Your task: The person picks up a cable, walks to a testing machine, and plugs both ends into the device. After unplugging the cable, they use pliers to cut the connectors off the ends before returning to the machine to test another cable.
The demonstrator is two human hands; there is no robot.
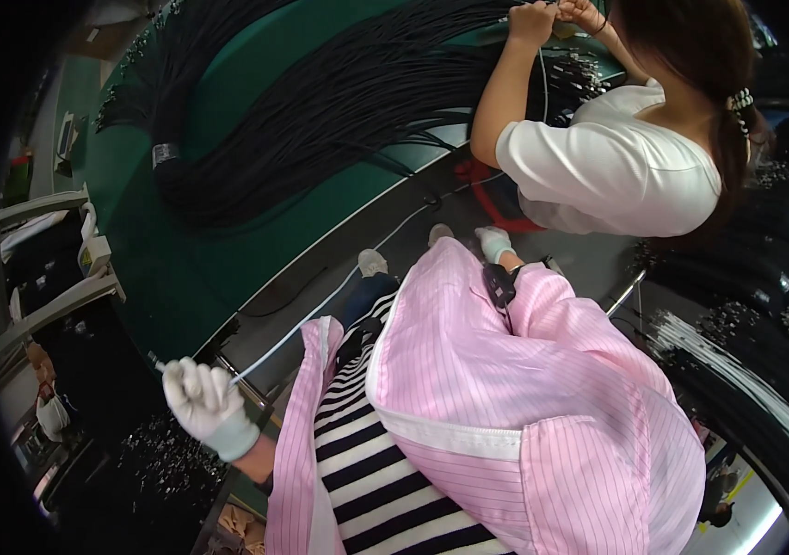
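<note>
White-gloved left hand (pixel 205 407): fingers were curled round a smooth, slender white cable (pixel 293 331), which arced rightward beside the flat green table (pixel 159 291). Black cable bundle (pixel 348 120): lay thick, stringy. White-gloved right hand (pixel 493 245): grip could not be told.

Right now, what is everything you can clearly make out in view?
black cables: many, black, across the table
table: one, green, upper left
rack: one, pale, far left
white cable: one, white, left of centre
co-worker: one, white top, upper right
red frame: one, red, near the co-worker
pale strands: many, white, far right
jacket: one, pink striped, lower centre
shirt: one, black-and-white striped, lower centre
left grip: one, white-gloved, lower left, closed on the white cable
right grip: one, white-gloved, centre, hold unclear
</note>
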